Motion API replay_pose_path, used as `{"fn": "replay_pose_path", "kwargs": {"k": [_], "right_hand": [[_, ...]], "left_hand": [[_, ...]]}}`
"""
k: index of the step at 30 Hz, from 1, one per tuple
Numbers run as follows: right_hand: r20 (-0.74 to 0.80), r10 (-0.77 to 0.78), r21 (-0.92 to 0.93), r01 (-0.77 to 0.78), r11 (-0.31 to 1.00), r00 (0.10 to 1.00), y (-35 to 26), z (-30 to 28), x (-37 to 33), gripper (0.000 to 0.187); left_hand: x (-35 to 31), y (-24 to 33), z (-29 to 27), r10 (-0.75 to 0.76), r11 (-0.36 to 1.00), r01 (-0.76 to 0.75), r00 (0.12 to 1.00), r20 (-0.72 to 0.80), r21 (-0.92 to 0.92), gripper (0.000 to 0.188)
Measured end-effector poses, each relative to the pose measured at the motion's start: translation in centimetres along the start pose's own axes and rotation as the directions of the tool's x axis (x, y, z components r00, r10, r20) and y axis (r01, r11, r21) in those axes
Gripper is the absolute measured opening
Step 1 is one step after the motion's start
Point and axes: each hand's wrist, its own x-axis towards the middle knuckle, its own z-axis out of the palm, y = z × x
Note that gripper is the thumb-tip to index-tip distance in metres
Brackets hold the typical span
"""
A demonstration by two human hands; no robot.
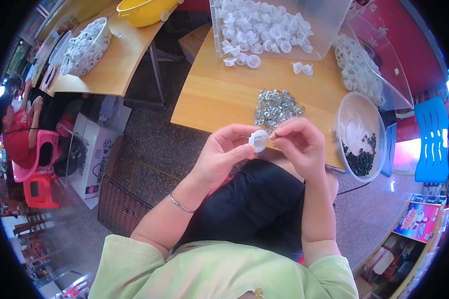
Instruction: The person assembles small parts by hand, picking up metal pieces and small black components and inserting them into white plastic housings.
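Observation:
Over my lap, my left hand (pixel 218 149) pinches a white round plastic part (pixel 258 141) with a ring-shaped rim. Close to its right side, my right hand (pixel 300 147) has thumb and forefinger together on a tiny dark piece (pixel 277 136), too small to name. Just beyond both hands, a pile of small shiny metal pieces (pixel 277 107) lies on the wooden table (pixel 209 89). To the right of my right hand, a round clear tub (pixel 351 119) holds many small black pieces (pixel 362 158).
A clear bin (pixel 329 30) of white plastic parts lies at the table's far side, with two loose parts (pixel 303 68) before it. Another clear bin (pixel 384 82) stands at right. At left, a second table (pixel 124 57) bears a filled basket and yellow basin (pixel 142 11); a person (pixel 22 129) sits beyond.

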Motion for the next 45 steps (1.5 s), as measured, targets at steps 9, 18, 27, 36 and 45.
{"fn": "replay_pose_path", "kwargs": {"k": [9,18,27,36,45], "right_hand": [[0.027,-0.087,-0.042,0.088,0.995,0.996,0.7,-0.2,0.1,0.018],[0.029,-0.067,-0.147,0.070,0.987,0.997,0.3,-0.2,0.1,0.018],[-0.026,-0.087,-0.207,0.080,0.975,0.996,0.9,0.6,0.3,0.012],[-0.052,-0.056,-0.223,0.043,0.974,0.997,1.3,0.8,0.2,0.011],[-0.062,0.028,-0.199,-0.040,0.979,0.998,1.1,0.7,0.2,0.009]], "left_hand": [[0.0,-0.1,-0.1,-0.013,1.000,0.013,1.000,0.005,-0.009,0.031],[0.1,-0.4,-0.3,-0.003,1.000,0.003,1.000,0.020,-0.012,0.032],[0.1,-0.4,-0.1,-0.004,0.999,0.005,1.000,0.025,-0.038,0.028],[0.1,-0.3,-0.2,0.009,1.000,-0.009,1.000,0.020,-0.016,0.026],[0.1,-0.6,-0.5,0.019,1.000,-0.020,1.000,0.018,0.023,0.022]]}}
